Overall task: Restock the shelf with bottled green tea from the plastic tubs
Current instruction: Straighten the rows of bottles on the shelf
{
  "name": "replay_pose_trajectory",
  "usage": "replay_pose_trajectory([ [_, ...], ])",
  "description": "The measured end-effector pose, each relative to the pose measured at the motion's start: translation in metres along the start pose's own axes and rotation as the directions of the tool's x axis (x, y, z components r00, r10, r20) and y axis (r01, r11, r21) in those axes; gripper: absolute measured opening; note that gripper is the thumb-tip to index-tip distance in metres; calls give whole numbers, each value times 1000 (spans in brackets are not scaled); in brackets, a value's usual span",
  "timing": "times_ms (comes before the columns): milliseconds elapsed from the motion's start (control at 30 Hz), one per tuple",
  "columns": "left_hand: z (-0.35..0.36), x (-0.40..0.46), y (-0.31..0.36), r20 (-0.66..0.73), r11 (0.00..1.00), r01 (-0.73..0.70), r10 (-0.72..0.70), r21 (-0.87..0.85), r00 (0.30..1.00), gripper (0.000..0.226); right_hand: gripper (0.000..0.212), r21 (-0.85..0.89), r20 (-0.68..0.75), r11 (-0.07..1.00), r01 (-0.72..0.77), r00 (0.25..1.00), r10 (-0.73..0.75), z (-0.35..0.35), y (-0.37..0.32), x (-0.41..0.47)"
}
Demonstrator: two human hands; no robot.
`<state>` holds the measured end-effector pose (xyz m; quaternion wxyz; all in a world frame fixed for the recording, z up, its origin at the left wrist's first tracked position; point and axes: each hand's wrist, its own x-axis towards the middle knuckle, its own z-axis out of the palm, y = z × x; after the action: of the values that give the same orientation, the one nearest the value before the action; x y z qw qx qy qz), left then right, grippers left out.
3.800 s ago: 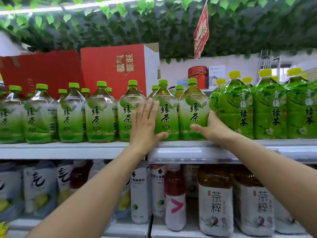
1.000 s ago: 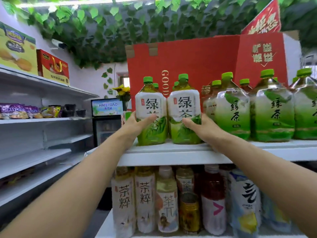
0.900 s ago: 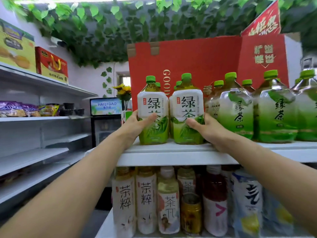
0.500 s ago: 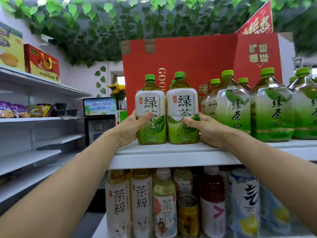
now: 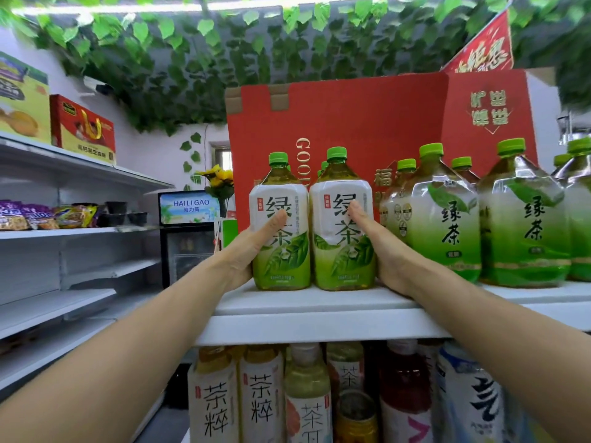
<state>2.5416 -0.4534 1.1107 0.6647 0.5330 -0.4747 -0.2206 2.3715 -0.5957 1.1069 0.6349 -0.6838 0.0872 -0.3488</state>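
Red cardboard is filling the back of the scene: a big carton [image 5: 345, 123] is standing behind the drinks. Below it, the white shelf [image 5: 319, 318] is carrying the green tea at its left end. We are seeing two white-labelled bottles side by side and touching, the left bottle [image 5: 281, 238] and the right bottle [image 5: 342, 231], both upright and full of pale green tea under green caps. Our left hand [image 5: 252, 247] is gripping the left bottle's outer side, thumb lying across its label. Our right hand [image 5: 380, 251] is gripping the right bottle likewise. Wider tea bottles [image 5: 444, 225] are standing just beside them.
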Motion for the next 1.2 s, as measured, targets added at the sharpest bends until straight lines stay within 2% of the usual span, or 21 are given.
replay_pose_trajectory([
  [33, 1, -1, 1, 0, 1000, 0, 0, 5, 1000, 107, 56, -12, 2, 1000, 0, 1000, 0, -1, 1, 1],
  [100, 2, -5, 2, 3, 1000, 0, 0, 16, 1000, 115, 61, -48, -10, 999, 6, 1000, -6, -1, 0, -2],
  [233, 2, -12, 2, 20, 1000, -23, 23, 0, 1000, 110, 57, -68, -43, 998, 9, 999, -12, -1, 1, -6],
  [367, 0, -17, 4, -10, 998, -32, 33, 60, 999, 115, 56, -60, -38, 998, 21, 999, -23, -2, 0, -11],
  [400, 0, -19, 6, -21, 995, -27, 29, 95, 999, 110, 57, -67, -35, 998, 21, 999, -24, -2, 0, -11],
  [500, 4, -23, 12, -48, 990, -17, 24, 139, 999, 78, 61, -54, -28, 998, 40, 999, -42, -1, 1, -9],
  [533, 4, -23, 13, -54, 990, -11, 19, 142, 998, 80, 64, -37, -22, 998, 46, 999, -46, 0, 1, -8],
  [600, 4, -19, 12, -45, 990, -8, 15, 142, 999, 104, 69, -4, -9, 999, 45, 999, -45, 1, 0, -5],
  [667, 2, -15, 9, -20, 996, -12, 14, 90, 1000, 116, 63, 9, 3, 999, 48, 999, -48, 1, -1, -5],
  [733, -1, -11, 7, -14, 999, -12, 13, 42, 1000, 117, 56, 37, 7, 997, 65, 998, -65, 0, -2, -3],
  [867, -4, -4, 7, -1, 999, -45, 45, 19, 999, 122, 72, 106, -16, 991, 82, 997, -80, -1, -5, 3],
  [967, -2, -3, 7, -16, 999, -38, 39, 21, 999, 123, 72, 98, -48, 993, 73, 997, -68, 1, -6, 5],
  [1200, -4, -5, 7, -35, 998, -61, 62, 20, 997, 112, 74, 72, -54, 996, 60, 997, -56, -2, -4, 6],
])
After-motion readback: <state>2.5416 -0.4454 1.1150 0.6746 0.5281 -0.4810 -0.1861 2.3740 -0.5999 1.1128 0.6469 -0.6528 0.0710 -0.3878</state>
